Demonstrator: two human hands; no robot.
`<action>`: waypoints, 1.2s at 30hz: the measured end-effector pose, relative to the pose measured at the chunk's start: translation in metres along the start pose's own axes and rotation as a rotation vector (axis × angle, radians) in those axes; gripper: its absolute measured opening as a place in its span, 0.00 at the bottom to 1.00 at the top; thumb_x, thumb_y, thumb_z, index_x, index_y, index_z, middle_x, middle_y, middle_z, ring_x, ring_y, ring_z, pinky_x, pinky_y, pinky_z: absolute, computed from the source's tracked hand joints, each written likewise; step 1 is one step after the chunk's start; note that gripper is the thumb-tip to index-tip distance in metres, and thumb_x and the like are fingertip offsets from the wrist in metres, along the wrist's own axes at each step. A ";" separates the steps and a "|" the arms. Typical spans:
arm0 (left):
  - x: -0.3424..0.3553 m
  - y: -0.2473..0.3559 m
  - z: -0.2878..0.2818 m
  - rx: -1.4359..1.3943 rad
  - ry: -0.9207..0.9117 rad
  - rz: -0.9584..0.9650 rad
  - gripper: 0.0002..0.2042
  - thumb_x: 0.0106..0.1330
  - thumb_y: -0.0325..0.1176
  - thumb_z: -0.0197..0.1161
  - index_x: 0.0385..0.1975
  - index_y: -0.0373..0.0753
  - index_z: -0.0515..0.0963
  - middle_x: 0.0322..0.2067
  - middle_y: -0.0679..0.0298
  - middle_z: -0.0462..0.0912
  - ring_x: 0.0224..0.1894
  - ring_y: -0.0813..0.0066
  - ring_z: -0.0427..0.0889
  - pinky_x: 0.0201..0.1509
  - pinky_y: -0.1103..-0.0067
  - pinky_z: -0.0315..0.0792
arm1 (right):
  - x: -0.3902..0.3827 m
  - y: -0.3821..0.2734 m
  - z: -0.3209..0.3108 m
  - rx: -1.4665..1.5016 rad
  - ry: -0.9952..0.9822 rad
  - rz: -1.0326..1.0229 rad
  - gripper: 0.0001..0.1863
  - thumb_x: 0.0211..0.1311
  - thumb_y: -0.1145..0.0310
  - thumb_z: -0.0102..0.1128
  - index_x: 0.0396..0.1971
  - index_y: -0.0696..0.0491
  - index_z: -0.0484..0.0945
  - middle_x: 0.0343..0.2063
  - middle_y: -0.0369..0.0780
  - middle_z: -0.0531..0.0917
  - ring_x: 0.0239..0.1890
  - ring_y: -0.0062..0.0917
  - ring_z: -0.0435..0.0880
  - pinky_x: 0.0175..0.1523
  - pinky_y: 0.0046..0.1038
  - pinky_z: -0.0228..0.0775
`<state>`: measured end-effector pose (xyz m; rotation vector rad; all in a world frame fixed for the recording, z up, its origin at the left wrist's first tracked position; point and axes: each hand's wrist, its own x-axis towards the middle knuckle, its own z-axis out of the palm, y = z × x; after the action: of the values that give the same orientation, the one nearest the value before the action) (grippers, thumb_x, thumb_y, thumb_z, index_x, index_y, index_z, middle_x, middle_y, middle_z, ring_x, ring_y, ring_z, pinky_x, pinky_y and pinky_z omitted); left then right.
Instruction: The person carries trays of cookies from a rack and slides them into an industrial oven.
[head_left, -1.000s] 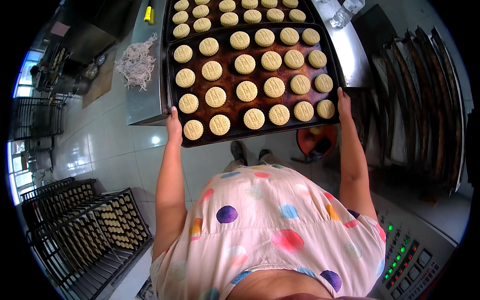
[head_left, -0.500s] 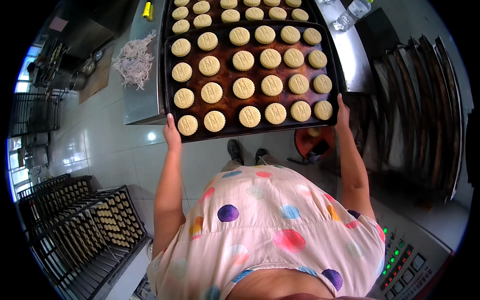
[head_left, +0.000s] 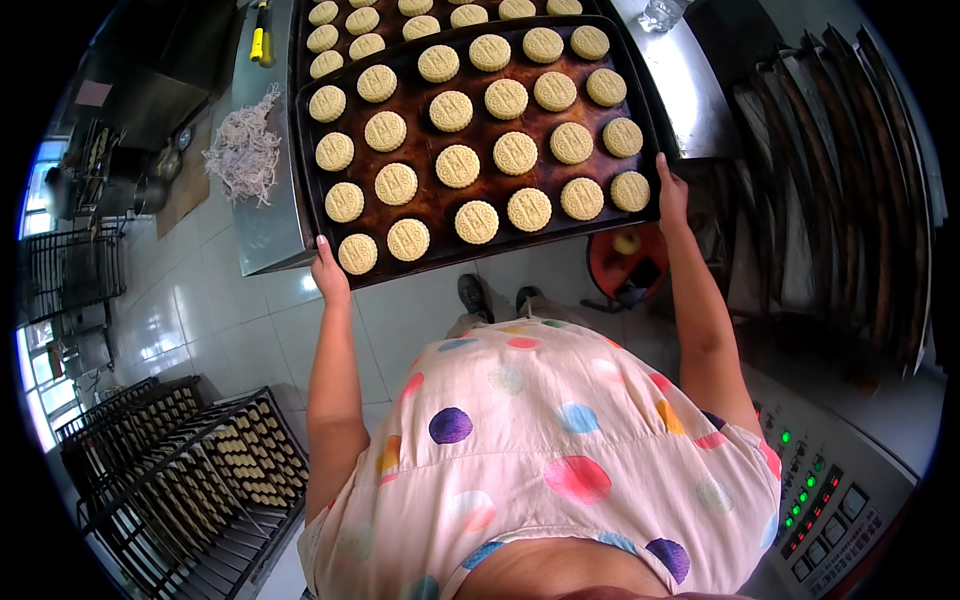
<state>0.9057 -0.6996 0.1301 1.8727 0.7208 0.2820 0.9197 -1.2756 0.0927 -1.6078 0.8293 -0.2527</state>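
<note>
Steel tbl (head_left: 268, 232) ahead; L fingers (head_left: 323, 250), R fingers (head_left: 663, 172) gripping dk tray (head_left: 422, 146) w/ rnd biscuits (head_left: 458, 166).

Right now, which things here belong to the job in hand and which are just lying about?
Seemingly part of the job:
front tray, held by left hand and right hand
round scalloped cakes on it

Apparently just lying about:
pale stringy tangle on the metal table
yellow-and-black tool beyond it
clear bottle at the top edge

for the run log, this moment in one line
tray: round cakes | left hand: gripping left corner | right hand: gripping right edge
</note>
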 end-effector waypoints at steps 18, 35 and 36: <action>0.002 0.000 0.003 0.048 0.122 0.054 0.32 0.60 0.57 0.54 0.29 0.22 0.77 0.27 0.55 0.80 0.30 0.70 0.74 0.39 0.74 0.68 | -0.003 -0.004 0.002 -0.209 0.081 -0.136 0.38 0.51 0.38 0.55 0.26 0.68 0.78 0.22 0.49 0.79 0.29 0.27 0.75 0.42 0.30 0.67; 0.005 -0.005 0.002 0.172 0.153 0.098 0.34 0.60 0.59 0.51 0.30 0.23 0.78 0.27 0.47 0.81 0.33 0.58 0.79 0.42 0.70 0.68 | -0.003 -0.007 0.003 -0.364 0.119 -0.085 0.38 0.52 0.38 0.54 0.27 0.68 0.78 0.23 0.54 0.79 0.30 0.36 0.78 0.42 0.33 0.67; 0.006 -0.003 0.004 0.199 0.168 0.112 0.34 0.60 0.59 0.51 0.29 0.23 0.78 0.26 0.47 0.80 0.32 0.57 0.78 0.42 0.70 0.68 | -0.002 -0.005 0.003 -0.349 0.121 -0.103 0.38 0.52 0.38 0.54 0.27 0.68 0.78 0.24 0.54 0.79 0.30 0.36 0.78 0.42 0.33 0.67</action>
<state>0.9110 -0.6983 0.1247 2.1004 0.7820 0.4582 0.9212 -1.2720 0.0971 -1.9811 0.9210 -0.2929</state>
